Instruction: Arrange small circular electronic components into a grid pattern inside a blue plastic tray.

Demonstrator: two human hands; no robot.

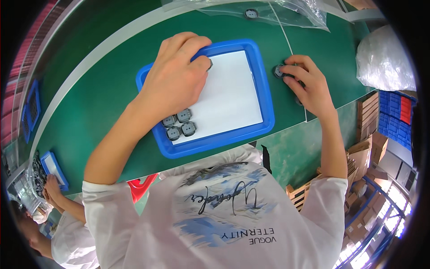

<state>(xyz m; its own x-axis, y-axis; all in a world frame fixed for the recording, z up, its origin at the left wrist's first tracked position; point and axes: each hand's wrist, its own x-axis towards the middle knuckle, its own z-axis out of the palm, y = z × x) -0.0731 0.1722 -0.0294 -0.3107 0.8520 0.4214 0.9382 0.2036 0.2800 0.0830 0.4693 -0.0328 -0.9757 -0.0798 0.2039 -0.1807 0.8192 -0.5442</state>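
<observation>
clear plastic bags (286, 11) lie at the green table's (98, 89) far edge, blue crates (396, 116) stacked right.

Green tabletop (107, 89) fills the view, a pale stripe (112, 40) curving across it beyond the left hand (177, 74). Under that hand sits a blue tray (264, 89), flat on the green. Just at the right hand's (309, 85) fingertips, a small round grey part (279, 71) lies on the surface. Farther out, beyond both hands, a clear plastic bag (291, 13) rests with another grey part (251, 13) in it. Well off to the left hand's side, a second, smaller blue tray (53, 168).
</observation>
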